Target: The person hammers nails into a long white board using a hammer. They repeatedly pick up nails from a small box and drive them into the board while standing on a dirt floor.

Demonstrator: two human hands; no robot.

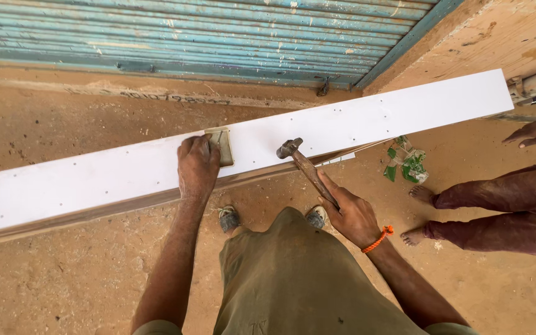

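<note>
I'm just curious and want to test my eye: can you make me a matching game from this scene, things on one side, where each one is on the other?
Things:
1. hammer
2. small pale block
3. orange wristband
4. green scrap

Places:
A. on the dirt floor beside the white board
B. in the right hand
C. under the left hand fingertips, on the board
D. around the right wrist

Pairs: 1-B, 2-C, 3-D, 4-A

One view only on my feed: the head camera, worn high, pitched steeply down over the wearer's own torso and forearms. It faces a long white board (317, 133) lying slantwise across frame, close below, with dirt ground (63, 273) under it. A blue shutter (206, 37) fills the top edge; a bystander's legs (504, 211) enter at right.
</note>
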